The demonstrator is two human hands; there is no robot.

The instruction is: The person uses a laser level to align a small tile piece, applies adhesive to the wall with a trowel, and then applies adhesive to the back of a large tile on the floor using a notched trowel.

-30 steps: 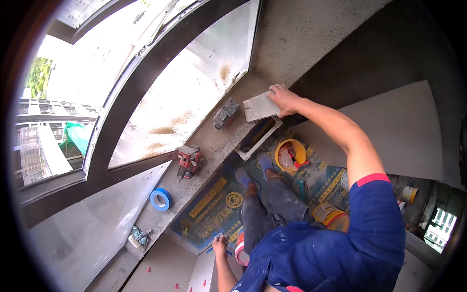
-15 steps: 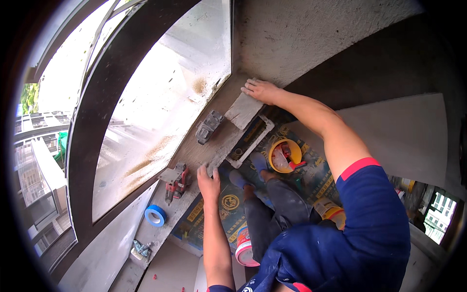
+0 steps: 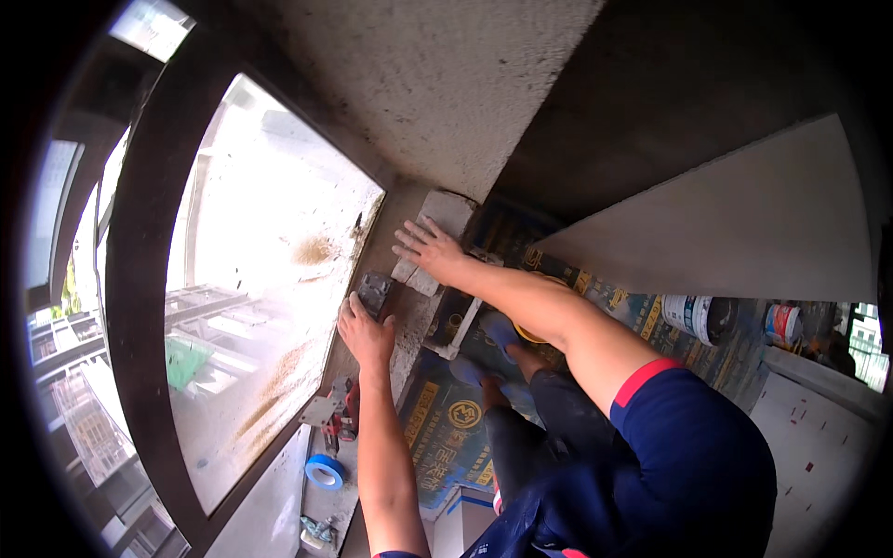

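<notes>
On the sill beside the window, my right hand [image 3: 433, 251] lies palm down with its fingers spread, on a pale, dusty slab [image 3: 448, 214]. Part of the slab is hidden under the hand. My left hand [image 3: 366, 337] reaches up along the sill, its thumb held away from the fingers. Its fingertips are right beside a dark grey, boxy device [image 3: 376, 290]; whether they touch it I cannot tell. Closer to me on the sill sits a red and black power tool [image 3: 344, 412] with a flat metal plate, partly behind my left forearm.
A roll of blue tape [image 3: 324, 471] and a small bottle [image 3: 318, 532] lie at the near end of the sill. A large grey board [image 3: 735, 223] leans at the right. Tubs [image 3: 693, 316] stand on the printed floor covering [image 3: 437, 437]. The window glass [image 3: 270, 214] borders the sill.
My view has turned. My left hand has moved forward from near the power tool to the boxy device. My right hand has come back from the slab's far end toward its middle.
</notes>
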